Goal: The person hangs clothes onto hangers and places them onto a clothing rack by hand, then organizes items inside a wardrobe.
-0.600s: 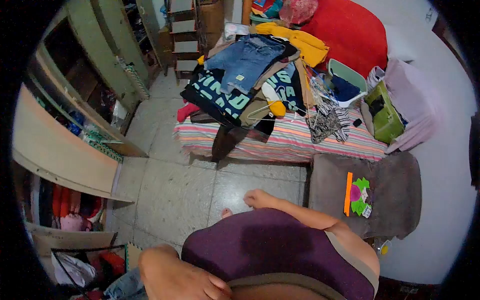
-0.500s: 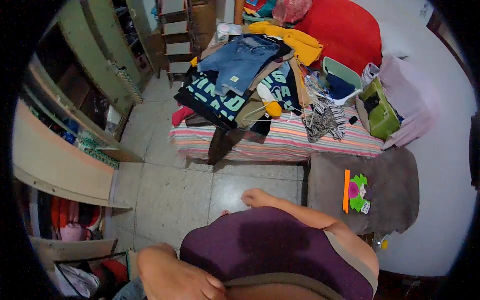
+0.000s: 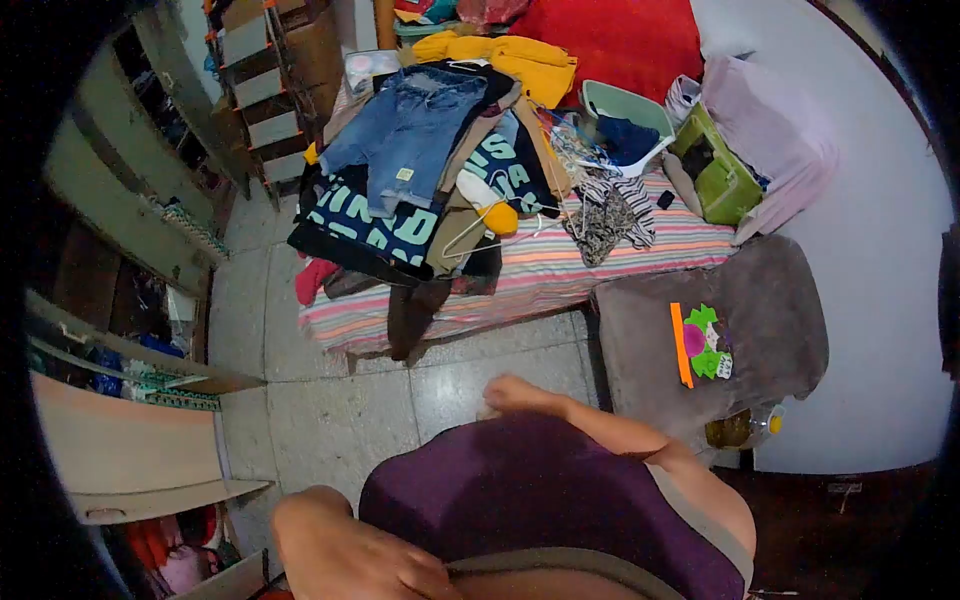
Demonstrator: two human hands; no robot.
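My left hand (image 3: 365,555) is raised at the lower left, in front of my upper chest. Its fingers lie bent beside the neckline of my purple top (image 3: 560,490), and nothing shows in them. My right hand (image 3: 520,393) hangs past the front of my body over the tiled floor. The fingers are loosely curled in, partly hidden, with no object visible. Farther forward, away from both hands, a heap of clothes lies on the bed, with denim shorts (image 3: 410,130) on top and a dark printed garment (image 3: 365,220) beneath.
The striped bed (image 3: 560,285) also bears clothes hangers, a green basket (image 3: 720,180) and a pale green tub (image 3: 625,100). A grey padded seat (image 3: 650,380) with a colourful cutout stands at right. Open cupboard doors (image 3: 140,430) line the left; a stepladder (image 3: 260,90) stands behind.
My view has turned to the right, so the bed and clothes appear farther left. A bottle under the seat shows more fully. Both hands keep nearly the same pose.
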